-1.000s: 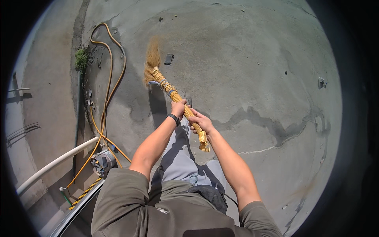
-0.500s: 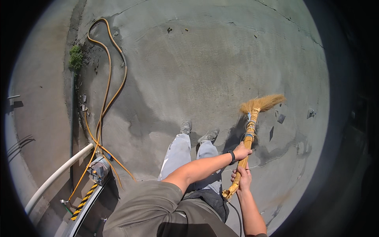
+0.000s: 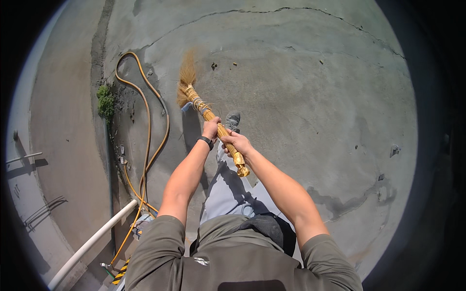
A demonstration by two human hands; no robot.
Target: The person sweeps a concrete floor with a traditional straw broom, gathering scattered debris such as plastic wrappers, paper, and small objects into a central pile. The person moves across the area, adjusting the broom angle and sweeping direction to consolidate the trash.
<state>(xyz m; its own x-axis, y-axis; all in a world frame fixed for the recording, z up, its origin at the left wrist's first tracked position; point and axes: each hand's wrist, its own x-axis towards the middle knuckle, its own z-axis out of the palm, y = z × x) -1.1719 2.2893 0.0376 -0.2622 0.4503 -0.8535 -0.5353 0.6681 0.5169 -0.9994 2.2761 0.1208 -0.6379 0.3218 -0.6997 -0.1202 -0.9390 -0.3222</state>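
A straw broom [image 3: 199, 104] slants across in front of me, its tan bristles up and to the left and its yellow butt end toward my waist. Wire or twine binds the stalks below the bristles. My left hand [image 3: 211, 129], with a black band at the wrist, is wrapped round the middle of the handle. Closer to the butt end, my right hand [image 3: 236, 143] grips it too. The bristles are blurred and seem to be at the concrete ground, though contact is hard to make out.
An orange hose [image 3: 145, 123] lies looped on the ground at the left. Beside it grows a small green plant [image 3: 105, 102] along a gutter-like strip. A white rail [image 3: 92, 245] rises at lower left. Small bits of debris [image 3: 214, 66] dot the concrete, and a long crack crosses the far part.
The broom has swung from my right side over to the left and farther out, with both hands still on it. Dark scraps at the right no longer lie where they were.
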